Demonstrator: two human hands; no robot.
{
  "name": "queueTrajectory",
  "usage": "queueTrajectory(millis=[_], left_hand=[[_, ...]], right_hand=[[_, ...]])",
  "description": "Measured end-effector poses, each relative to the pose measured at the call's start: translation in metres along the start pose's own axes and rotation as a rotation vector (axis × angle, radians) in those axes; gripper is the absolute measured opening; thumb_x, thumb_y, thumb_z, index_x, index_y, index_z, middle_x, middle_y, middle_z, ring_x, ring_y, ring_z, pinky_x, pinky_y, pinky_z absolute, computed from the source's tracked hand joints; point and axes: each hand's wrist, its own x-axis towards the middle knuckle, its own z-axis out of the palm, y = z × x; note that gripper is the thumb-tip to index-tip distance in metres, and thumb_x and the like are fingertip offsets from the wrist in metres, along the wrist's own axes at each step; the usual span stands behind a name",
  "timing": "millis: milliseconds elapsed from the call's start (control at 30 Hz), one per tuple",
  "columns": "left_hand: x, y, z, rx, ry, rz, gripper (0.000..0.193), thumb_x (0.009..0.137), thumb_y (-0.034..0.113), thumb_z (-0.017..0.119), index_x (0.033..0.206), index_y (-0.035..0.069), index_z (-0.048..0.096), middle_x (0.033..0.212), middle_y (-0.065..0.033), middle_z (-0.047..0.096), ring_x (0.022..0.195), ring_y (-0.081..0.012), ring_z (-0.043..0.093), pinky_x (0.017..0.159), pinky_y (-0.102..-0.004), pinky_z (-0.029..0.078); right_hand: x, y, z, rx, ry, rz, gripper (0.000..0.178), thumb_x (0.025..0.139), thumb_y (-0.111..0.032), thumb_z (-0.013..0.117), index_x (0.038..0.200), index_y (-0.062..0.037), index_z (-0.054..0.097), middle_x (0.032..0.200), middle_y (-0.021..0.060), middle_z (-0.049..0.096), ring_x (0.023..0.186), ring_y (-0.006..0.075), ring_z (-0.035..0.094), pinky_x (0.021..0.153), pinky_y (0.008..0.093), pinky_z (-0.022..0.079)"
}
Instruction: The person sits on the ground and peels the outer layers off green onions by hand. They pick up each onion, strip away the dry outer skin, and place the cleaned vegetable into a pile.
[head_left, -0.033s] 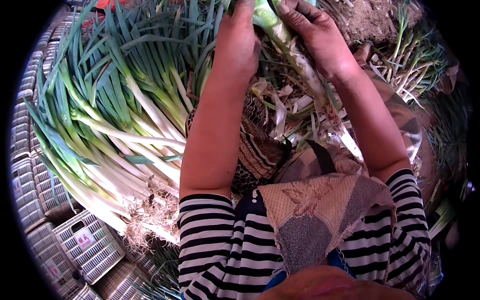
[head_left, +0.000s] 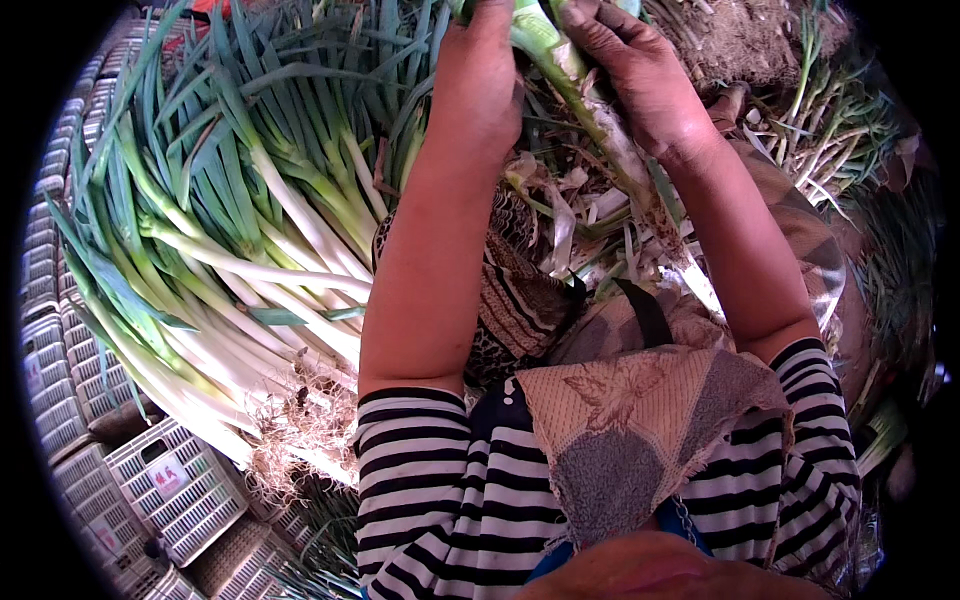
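Observation:
A large green onion [head_left: 600, 115] slants down from the top edge between my forearms, its outer skin dirty and peeling and its lower end pale. My left hand [head_left: 482, 75] is closed at its green upper part, with the fingertips cut off by the top edge. On the other side, my right hand [head_left: 640, 85] pinches the upper stalk between thumb and fingers. To the left lies a big pile of green onions [head_left: 290, 210], white stems and tangled roots [head_left: 300, 430] toward me, green leaves pointing away.
Peeled skins and scraps [head_left: 590, 195] lie under the held stalk. Stacked plastic crates [head_left: 180, 490] line the far left. More thin onions [head_left: 820, 140] lie at the right, near a brown earthy heap [head_left: 745, 45]. A patterned cloth [head_left: 640, 420] covers my front.
Both hands keep their grip on the green onion; the right hand and the stalk have shifted only very slightly.

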Motion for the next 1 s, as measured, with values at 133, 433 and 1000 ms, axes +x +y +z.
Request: queueTrajectory(millis=[133, 433, 1000], left_hand=[[0.007, -0.005, -0.025, 0.035, 0.293, -0.016, 0.046, 0.090, 0.038, 0.047, 0.107, -0.004, 0.049, 0.086, -0.0122, 0.061, 0.076, -0.0195, 0.059, 0.073, -0.0303, 0.048], [0.032, 0.033, -0.087, -0.015, 0.393, 0.200, 0.032, 0.087, 0.036, 0.051, 0.085, 0.003, 0.050, 0.069, -0.0060, 0.051, 0.056, -0.0181, 0.049, 0.051, -0.0314, 0.045], [0.075, 0.019, -0.081, 0.116, 0.384, 0.085, 0.022, 0.085, 0.027, 0.056, 0.085, 0.006, 0.050, 0.064, -0.0036, 0.049, 0.051, -0.0141, 0.048, 0.047, -0.0252, 0.045]], right_hand=[[0.012, 0.045, -0.038, 0.567, 0.071, 0.151, 0.028, 0.090, -0.018, 0.044, 0.102, 0.0049, 0.054, 0.092, 0.0103, 0.060, 0.079, 0.0154, 0.058, 0.074, 0.0271, 0.047], [-0.098, 0.091, -0.127, -0.336, 0.135, 0.586, 0.032, 0.091, -0.024, 0.043, 0.109, 0.0003, 0.051, 0.094, 0.0020, 0.054, 0.080, 0.0099, 0.049, 0.070, 0.0239, 0.042], [-0.128, 0.068, -0.073, -0.592, -0.377, 0.093, 0.037, 0.091, -0.021, 0.046, 0.121, 0.0011, 0.044, 0.096, 0.0122, 0.057, 0.085, 0.0173, 0.055, 0.077, 0.0296, 0.045]])
